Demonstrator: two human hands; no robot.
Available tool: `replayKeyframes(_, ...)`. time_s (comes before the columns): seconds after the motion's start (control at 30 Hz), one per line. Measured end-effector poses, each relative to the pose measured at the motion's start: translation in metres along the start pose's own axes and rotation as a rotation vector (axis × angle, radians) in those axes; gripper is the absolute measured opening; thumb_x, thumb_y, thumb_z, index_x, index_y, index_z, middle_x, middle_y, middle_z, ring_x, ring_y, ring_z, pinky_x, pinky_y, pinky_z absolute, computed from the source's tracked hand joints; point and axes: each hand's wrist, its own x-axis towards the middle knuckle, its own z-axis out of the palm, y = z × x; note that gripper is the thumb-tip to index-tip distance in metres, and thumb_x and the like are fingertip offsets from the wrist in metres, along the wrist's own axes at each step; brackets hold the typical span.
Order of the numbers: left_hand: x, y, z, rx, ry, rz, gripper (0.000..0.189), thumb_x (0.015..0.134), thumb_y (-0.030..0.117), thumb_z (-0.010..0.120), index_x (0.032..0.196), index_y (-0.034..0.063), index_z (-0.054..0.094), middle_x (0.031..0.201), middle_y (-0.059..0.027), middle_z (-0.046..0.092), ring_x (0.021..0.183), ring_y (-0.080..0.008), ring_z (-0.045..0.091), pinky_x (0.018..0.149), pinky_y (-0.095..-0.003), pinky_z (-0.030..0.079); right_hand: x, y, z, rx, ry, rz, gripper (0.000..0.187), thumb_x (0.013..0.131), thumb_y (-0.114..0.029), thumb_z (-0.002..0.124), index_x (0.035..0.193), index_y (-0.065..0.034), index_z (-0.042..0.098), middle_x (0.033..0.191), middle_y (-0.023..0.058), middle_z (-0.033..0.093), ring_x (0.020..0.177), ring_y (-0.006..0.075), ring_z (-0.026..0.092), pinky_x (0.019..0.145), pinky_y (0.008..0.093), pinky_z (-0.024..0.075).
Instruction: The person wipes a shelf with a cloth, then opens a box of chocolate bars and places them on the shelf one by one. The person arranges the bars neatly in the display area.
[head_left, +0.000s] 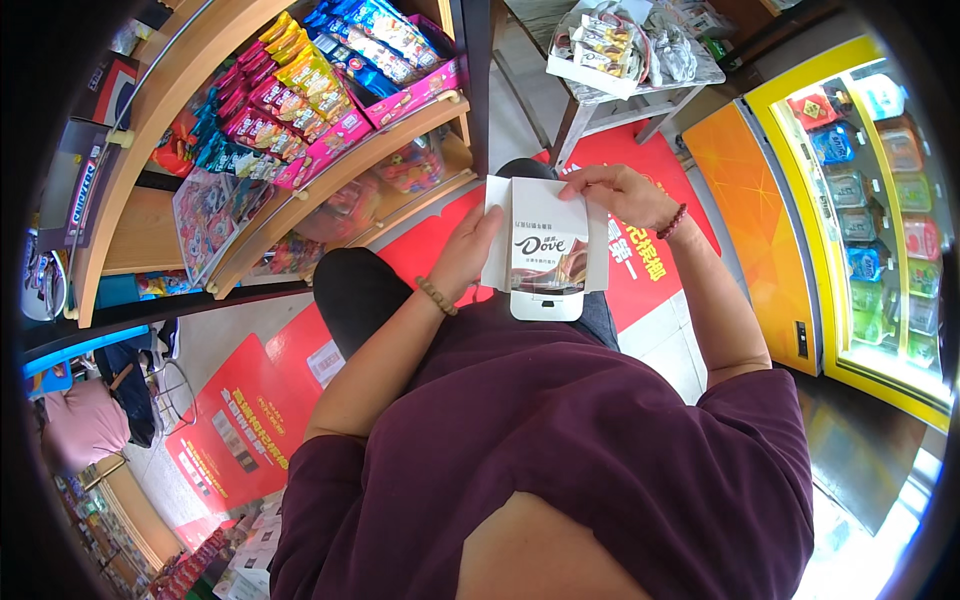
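Observation:
Over my lap lies a white Dove chocolate carton (550, 225), its end flap and side flaps spread out. My left hand (474, 244) grips its left side flap, with the thumb on top and the fingers hidden beneath. At the upper right of the carton is my right hand (611, 196), its fingertips on the top edge; part of that grip is hidden by the card. Beyond my knees, a white open box (592, 80) of wrapped Dove bars (602, 45) rests on a small worn table (600, 91).
To the left, a curved wooden shelf (390, 139) bears pink display boxes (322, 154) of bagged snacks. A yellow-framed lit fridge (814, 300) with packaged goods stands at right, beside an orange panel (757, 240). Red printed mats (247, 420) cover parts of the tiled floor. Someone in pink (86, 424) is at far left.

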Motion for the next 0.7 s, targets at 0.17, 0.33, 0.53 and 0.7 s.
replayKeyframes(0.17,0.006,-0.002,-0.003,0.074,-0.083,-0.047,0.045,0.093,0.028,0.048,0.130,0.0029,0.040,0.116,-0.0082,0.054,0.104,-0.0135,0.053,0.089,-0.0274,0.041,0.011,-0.009,0.012,-0.163,0.120,0.118,0.030,0.080,-0.028,0.062,0.095,-0.0031,0.065,0.100,0.0109,0.063,0.092,0.0205,0.060,0.082,0.0299,0.0459)
replayKeyframes(0.33,0.005,0.007,0.003,0.057,-0.090,0.026,0.044,0.092,0.025,0.051,0.129,0.0033,0.040,0.116,-0.0074,0.054,0.104,-0.0124,0.052,0.089,-0.0276,0.041,0.024,0.001,0.015,-0.234,0.101,0.121,0.031,0.075,-0.029,0.066,0.092,-0.0022,0.066,0.087,0.0129,0.066,0.082,0.0232,0.063,0.076,0.0311,0.0480)
replayKeyframes(0.53,0.016,0.002,0.001,0.379,0.003,0.263,0.060,0.077,0.020,0.065,0.130,0.0059,0.040,0.113,-0.0109,0.055,0.109,-0.0216,0.051,0.089,-0.0334,0.043,0.029,-0.005,0.016,-0.300,0.092,0.141,0.024,0.075,-0.019,0.068,0.089,-0.0005,0.065,0.079,0.0113,0.065,0.075,0.0197,0.062,0.070,0.0311,0.0477)
replayKeyframes(0.7,0.033,0.037,0.006,1.013,0.101,0.581,0.062,0.070,0.015,0.067,0.128,0.0127,0.043,0.115,-0.0086,0.052,0.114,-0.0277,0.045,0.091,-0.0397,0.042,0.031,-0.007,0.016,-0.352,0.093,0.155,0.024,0.073,-0.021,0.069,0.087,-0.0018,0.065,0.077,0.0111,0.065,0.073,0.0209,0.062,0.067,0.0320,0.0471)
